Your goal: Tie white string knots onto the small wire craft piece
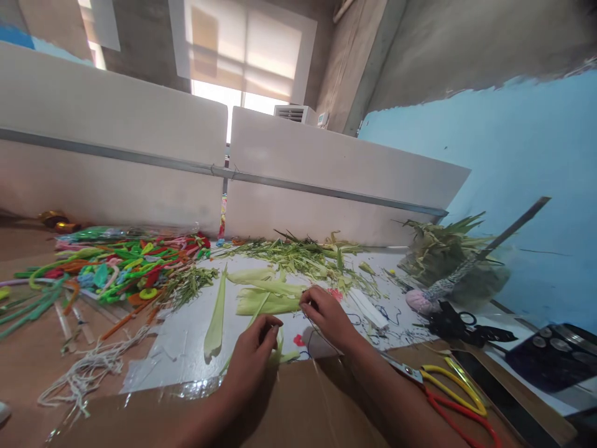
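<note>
My left hand (252, 354) rests on the white sheet (186, 339) near the front, fingers curled and pinched on a pale green leaf strip (280, 351). My right hand (326, 314) lies just to its right, fingers closed on a thin dark wire (321, 339) that trails toward me. Flat pale green corn-husk leaves (268, 298) lie just beyond both hands. A long narrow leaf (215, 326) lies to the left of my left hand.
A heap of coloured pipe cleaners (116, 267) fills the left. White string (88, 370) lies at front left. Yellow- and red-handled scissors (448, 389) sit at right, black scissors (454, 323) and a husk pile (443, 252) beyond. Cardboard (298, 410) lies under my forearms. White partitions (326, 180) stand behind.
</note>
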A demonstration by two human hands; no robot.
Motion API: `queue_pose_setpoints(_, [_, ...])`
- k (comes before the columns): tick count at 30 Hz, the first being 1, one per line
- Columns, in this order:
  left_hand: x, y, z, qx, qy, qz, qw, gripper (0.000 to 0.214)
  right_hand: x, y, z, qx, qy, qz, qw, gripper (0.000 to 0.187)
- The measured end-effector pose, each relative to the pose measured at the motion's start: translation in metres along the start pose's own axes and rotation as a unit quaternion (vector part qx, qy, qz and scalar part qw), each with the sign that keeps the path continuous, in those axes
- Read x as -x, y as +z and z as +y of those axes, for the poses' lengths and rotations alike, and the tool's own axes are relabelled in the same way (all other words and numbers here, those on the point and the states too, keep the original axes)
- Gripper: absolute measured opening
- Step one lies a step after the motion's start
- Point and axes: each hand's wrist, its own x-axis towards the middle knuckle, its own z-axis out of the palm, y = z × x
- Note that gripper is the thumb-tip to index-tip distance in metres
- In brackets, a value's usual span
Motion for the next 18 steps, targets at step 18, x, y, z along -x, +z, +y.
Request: queue_pose_setpoints(18, [-0.030, 0.023, 0.025, 0.082, -0.020, -0.071, 0.994, 0.039, -0.001, -0.004, -0.038, -0.510, 0.175, 0.060, 0.840, 0.036])
